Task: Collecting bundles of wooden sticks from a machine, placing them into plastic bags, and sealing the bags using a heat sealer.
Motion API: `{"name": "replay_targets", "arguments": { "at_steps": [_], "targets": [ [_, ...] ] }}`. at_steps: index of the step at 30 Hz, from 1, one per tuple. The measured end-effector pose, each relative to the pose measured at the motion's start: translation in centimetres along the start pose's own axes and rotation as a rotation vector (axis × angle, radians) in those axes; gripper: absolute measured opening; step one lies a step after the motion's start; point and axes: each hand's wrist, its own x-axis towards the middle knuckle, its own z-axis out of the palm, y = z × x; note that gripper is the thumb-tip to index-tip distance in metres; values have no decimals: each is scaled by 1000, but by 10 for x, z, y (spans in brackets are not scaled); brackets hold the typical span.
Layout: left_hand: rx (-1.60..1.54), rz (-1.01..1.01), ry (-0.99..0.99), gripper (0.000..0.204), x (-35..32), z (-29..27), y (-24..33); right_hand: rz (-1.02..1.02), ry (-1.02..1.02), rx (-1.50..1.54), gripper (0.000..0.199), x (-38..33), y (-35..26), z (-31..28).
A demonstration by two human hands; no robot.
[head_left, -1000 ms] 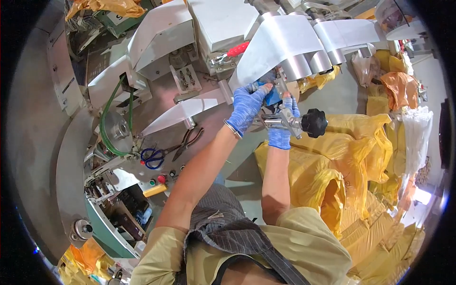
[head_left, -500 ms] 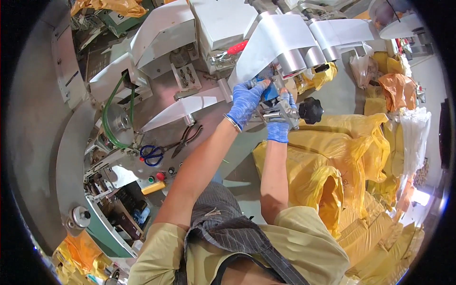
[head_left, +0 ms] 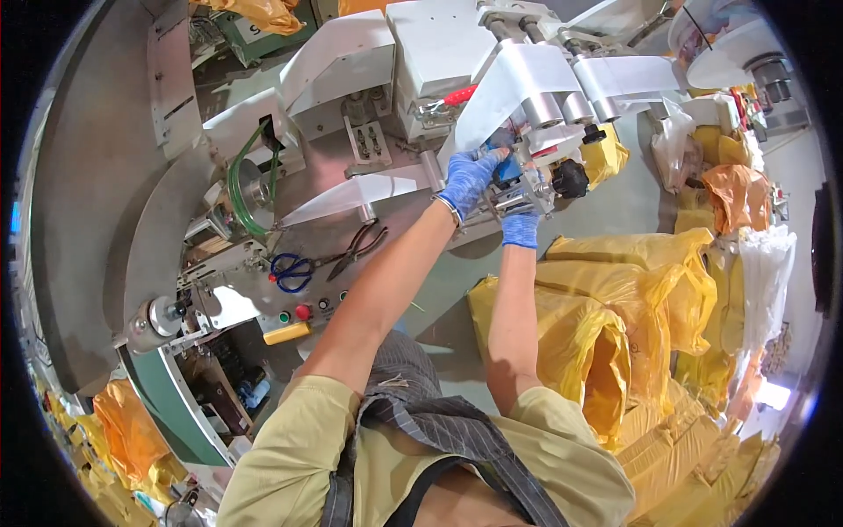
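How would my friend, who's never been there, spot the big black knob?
Find the white strip over the silver rollers, near the top, right of centre. Below them, a blue-gloved right hand is at a metal fitting; the knob sticks out on the fitting's right. It's bigger than the small knob above it and has a bumpy edge.

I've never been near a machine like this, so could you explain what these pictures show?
They come from a fisheye camera worn on the head, looking down; its lens bends straight edges. The blue-gloved left hand is at a blue piece beside a metal bracket. The right hand, also gloved, is partly hidden behind the bracket. What either grips is unclear. Above them in the picture, a white strip passes over metal rollers. Blue-handled scissors and a pliers-like tool lie on the machine's surface.
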Motion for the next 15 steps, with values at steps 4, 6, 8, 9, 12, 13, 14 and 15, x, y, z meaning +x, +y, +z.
{"name": "replay_targets", "arguments": {
  "at_steps": [4, 6, 8, 9, 12, 13, 14, 15],
  "targets": [
    [-5, -42, -77, 20, -2, 28, -1, -315, 229, 48, 38, 35, 122, 8],
    [-9, -48, -51, 19, -1, 18, 1, -477, 133, -378, 38, 41, 121, 11],
    [-24, -17, -45, 18, -1, 14, 2, -481, 128, -443, 38, 42, 119, 14],
    [-24, -19, -46, 18, -3, 14, 3, -479, 127, -478, 37, 41, 119, 14],
    [-67, -17, -58, 19, -10, 17, 5, -464, 131, -588, 36, 39, 122, 12],
    [-42, -4, -54, 20, -13, 18, 5, -458, 131, -625, 36, 36, 123, 11],
    [-16, 9, -49, 21, -16, 19, 4, -452, 130, -662, 36, 32, 125, 10],
    [-19, 20, -26, 21, -18, 11, -1, -472, 117, -651, 36, 29, 110, 12]
  ]
}}
